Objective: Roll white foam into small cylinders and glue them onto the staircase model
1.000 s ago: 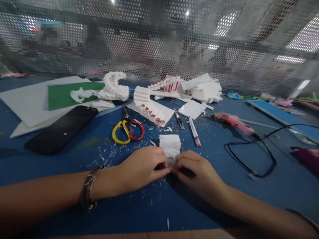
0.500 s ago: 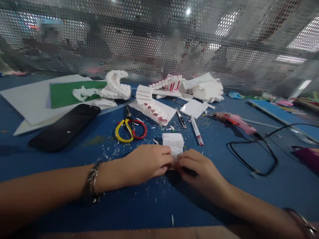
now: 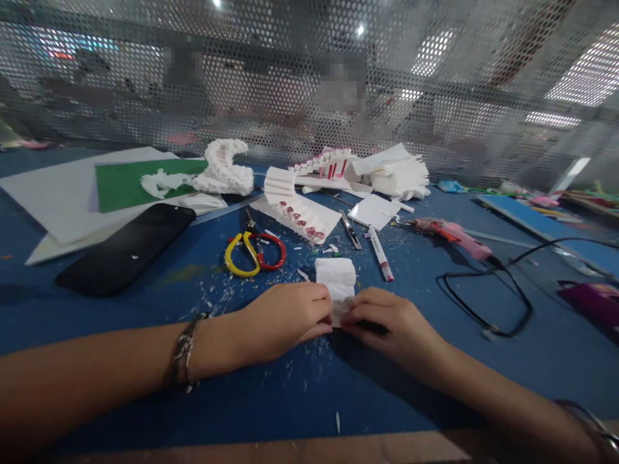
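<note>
A small strip of white tissue paper lies on the blue table just in front of me. My left hand pinches its lower left edge, and my right hand grips the lower right edge, fingertips close together. The fingers partly hide the strip's near end. Beyond it sit scissors with one yellow and one red handle, a box cutter and a white marker. Farther back is a white paper model with stair-like folds and a row of dark red spots.
A black phone lies at left near green paper and white sheets. At right are a pink glue gun with a looping black cord and a purple pouch. A perforated metal screen stands behind. White scraps litter the table.
My fingertips have drawn slightly apart at the strip's near end, so more of the white paper shows between them. The view has shifted a little.
</note>
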Available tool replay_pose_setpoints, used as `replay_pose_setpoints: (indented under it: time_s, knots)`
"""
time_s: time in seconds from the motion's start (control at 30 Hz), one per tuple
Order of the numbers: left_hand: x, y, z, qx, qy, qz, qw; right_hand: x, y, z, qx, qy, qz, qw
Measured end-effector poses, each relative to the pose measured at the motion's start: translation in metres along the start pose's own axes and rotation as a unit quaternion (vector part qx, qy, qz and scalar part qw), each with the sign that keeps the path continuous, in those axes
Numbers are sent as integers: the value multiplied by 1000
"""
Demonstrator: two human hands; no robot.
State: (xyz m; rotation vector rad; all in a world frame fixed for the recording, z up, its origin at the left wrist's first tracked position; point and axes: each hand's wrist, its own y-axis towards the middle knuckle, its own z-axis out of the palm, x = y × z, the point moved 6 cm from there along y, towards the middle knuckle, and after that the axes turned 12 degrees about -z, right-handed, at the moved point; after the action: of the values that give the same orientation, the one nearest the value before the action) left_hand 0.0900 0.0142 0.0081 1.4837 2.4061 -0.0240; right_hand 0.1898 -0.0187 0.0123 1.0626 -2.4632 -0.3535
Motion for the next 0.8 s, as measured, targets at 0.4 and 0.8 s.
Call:
replay_pose_setpoints:
  time_s: [0.4, 0.8]
  knots:
    - [-2, 1, 0, -40, 25, 11, 999, -1, 1, 4, -3, -12, 11, 1000]
    - [2, 8, 9, 48, 49, -69, 995, -4, 2, 5, 0, -29, 57, 998]
